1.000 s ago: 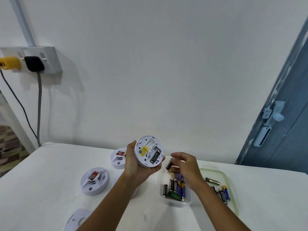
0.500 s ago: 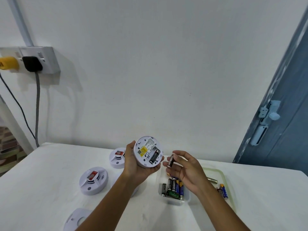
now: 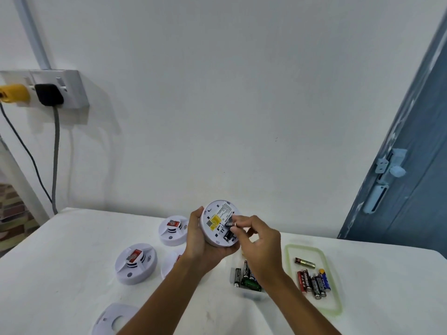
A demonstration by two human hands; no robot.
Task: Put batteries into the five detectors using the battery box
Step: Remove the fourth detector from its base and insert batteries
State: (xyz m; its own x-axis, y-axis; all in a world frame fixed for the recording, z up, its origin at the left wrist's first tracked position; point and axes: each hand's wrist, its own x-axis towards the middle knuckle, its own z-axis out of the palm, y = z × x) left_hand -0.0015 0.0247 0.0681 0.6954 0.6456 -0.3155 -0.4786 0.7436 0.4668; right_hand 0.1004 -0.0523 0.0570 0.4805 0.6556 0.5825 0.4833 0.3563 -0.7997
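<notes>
While pinched, battery [image 3: 229, 226] upright against detector [image 3: 219, 223].

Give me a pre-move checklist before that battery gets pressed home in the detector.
1. Held detector steady in left hand, back side up: ok.
2. Battery pinched by right hand at the open compartment: ok.
3. Battery fully seated: cannot tell, fingers cover it.
4. Polarity matches the markings: cannot tell, too small.
5. More batteries ready in the battery box: ok.
6. Other detectors within reach, such as the nearest one on the table: ok.
</notes>
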